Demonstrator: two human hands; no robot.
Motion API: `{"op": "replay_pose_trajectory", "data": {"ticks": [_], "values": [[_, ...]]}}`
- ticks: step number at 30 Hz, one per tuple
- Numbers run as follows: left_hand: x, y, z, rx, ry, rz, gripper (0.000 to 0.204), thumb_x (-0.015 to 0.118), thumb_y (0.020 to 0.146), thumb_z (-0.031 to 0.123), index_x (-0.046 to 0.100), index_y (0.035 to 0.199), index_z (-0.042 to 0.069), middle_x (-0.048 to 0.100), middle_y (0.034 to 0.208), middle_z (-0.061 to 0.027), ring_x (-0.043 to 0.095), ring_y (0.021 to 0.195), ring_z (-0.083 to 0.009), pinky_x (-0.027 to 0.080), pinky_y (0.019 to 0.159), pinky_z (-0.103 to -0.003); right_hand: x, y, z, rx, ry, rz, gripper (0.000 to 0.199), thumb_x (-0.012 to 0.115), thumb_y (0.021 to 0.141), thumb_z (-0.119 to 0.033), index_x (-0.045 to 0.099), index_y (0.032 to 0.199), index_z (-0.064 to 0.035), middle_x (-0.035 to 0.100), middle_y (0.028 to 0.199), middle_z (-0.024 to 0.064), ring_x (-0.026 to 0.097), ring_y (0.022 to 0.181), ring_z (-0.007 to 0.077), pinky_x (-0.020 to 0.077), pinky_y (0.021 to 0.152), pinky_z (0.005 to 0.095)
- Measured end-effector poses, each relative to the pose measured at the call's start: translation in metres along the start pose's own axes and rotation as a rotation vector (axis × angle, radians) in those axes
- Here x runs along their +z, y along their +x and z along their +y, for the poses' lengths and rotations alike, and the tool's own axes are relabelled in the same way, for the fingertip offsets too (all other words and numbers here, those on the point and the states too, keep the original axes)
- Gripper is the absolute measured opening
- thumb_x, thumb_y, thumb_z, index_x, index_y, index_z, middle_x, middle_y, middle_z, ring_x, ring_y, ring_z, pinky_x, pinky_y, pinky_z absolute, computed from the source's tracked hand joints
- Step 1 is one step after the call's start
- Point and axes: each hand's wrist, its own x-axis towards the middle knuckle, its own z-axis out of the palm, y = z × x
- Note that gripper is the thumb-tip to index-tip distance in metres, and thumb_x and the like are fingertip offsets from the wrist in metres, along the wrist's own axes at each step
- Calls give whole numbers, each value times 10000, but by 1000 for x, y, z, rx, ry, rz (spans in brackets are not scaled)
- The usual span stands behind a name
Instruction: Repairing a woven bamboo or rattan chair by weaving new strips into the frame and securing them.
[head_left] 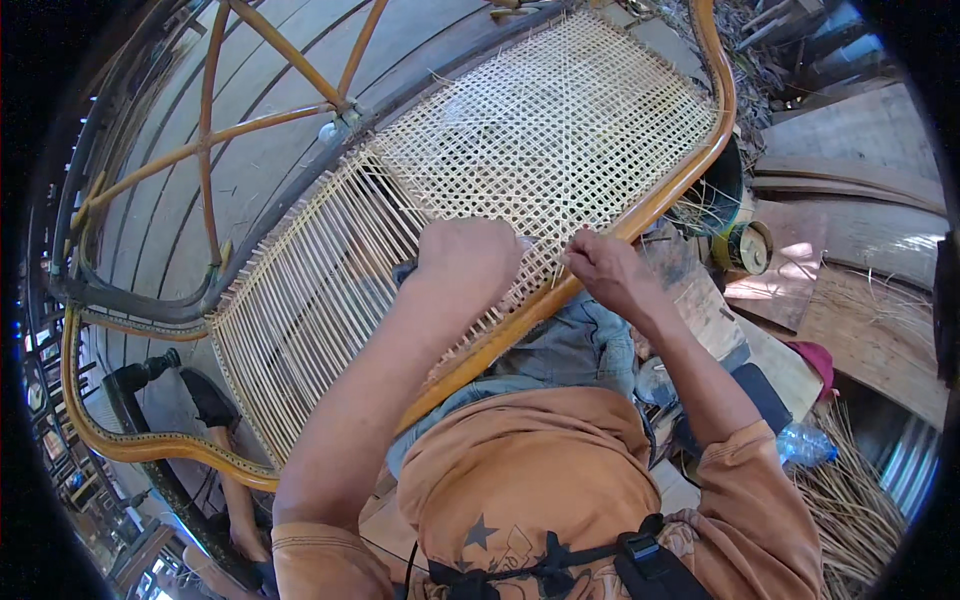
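Observation:
A rattan furniture panel with a curved, varnished frame (pixel 498 345) slants in front of my torso. Its far right part carries a tight open-hole cane weave (pixel 540 110). On the left, the cane strands (pixel 305 300) run only side by side, with gaps between them. My left hand (pixel 470 256) is closed in a fist over the border between the two parts. Close to the near rail, my right hand (pixel 607 268) is closed, fingers pinched together over the weave's edge. Whatever either hand holds is hidden or too thin to make out.
Beyond the panel stands another rattan frame with crossed poles (pixel 205 145). Wooden boards (pixel 850 135), a yellowish tin (pixel 748 247), a plastic bottle (pixel 806 445) and loose cane strips (pixel 855 490) lie to the right. Another person's leg (pixel 238 505) shows at lower left.

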Motion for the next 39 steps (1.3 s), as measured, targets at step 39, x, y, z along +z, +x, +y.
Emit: {"op": "replay_pose_trajectory", "data": {"ticks": [39], "values": [[7, 50, 20, 120, 254, -253, 205, 538, 785, 134, 705, 882, 65, 685, 896, -123, 669, 825, -260, 520, 685, -377, -8, 23, -10, 205, -255, -271, 267, 543, 700, -238, 631, 674, 13, 589, 610, 188, 623, 619, 318, 485, 578, 411]]}}
